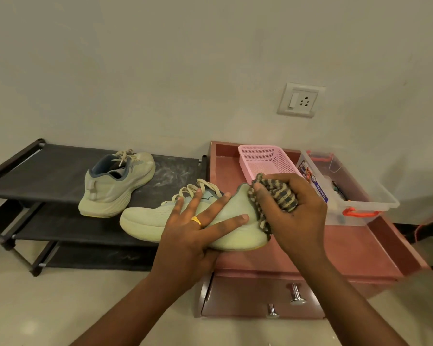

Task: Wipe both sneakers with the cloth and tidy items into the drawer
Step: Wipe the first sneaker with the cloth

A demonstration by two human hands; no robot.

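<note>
My left hand (196,227) holds a pale green sneaker (145,221) from its side, fingers spread over the upper and thumb under the sole. The sneaker hangs sideways between the rack and the cabinet, toe to the left. My right hand (298,216) grips a bunched brown-and-tan striped cloth (283,193) and presses it against the sneaker's heel. The second pale green sneaker (115,184) lies on the top shelf of the black shoe rack (48,168). The drawer front (248,299) with metal knobs sits below my hands; whether it is open cannot be told.
On top of the reddish cabinet (360,248) stand a pink mesh basket (265,158) and a clear plastic box (350,183) with orange clips and small items inside. A wall socket (301,100) is above. Pale floor lies in front.
</note>
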